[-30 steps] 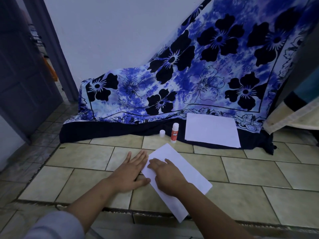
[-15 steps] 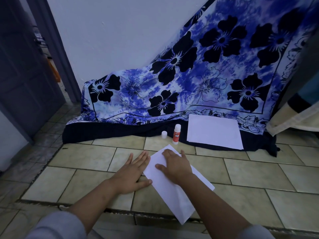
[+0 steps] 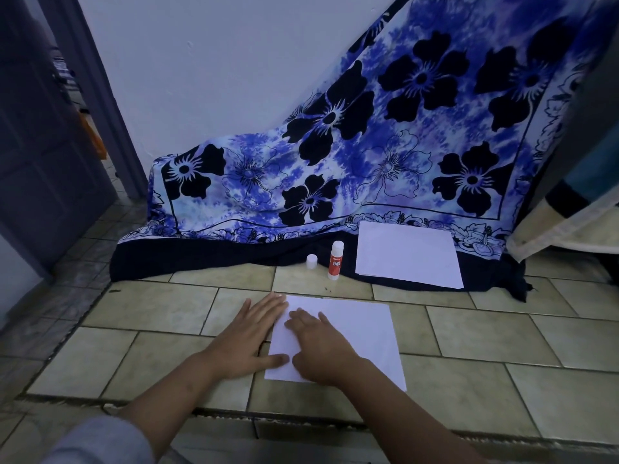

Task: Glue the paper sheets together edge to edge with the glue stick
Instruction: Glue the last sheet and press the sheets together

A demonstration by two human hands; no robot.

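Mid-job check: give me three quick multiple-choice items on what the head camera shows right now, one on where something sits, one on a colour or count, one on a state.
1. Where is the glue stick?
A. in the right hand
B. standing on the floor tiles by the cloth's edge
C. on the near paper sheet

2. What colour is the glue stick's label?
A. red
B. green
C. yellow

3. What state is the glue stick in?
A. capped
B. lying flat
C. uncapped

Answers:
1 B: it stands upright between its cap and the paper stack.
2 A: the body is red under a white top.
3 C: the white cap stands apart beside it.
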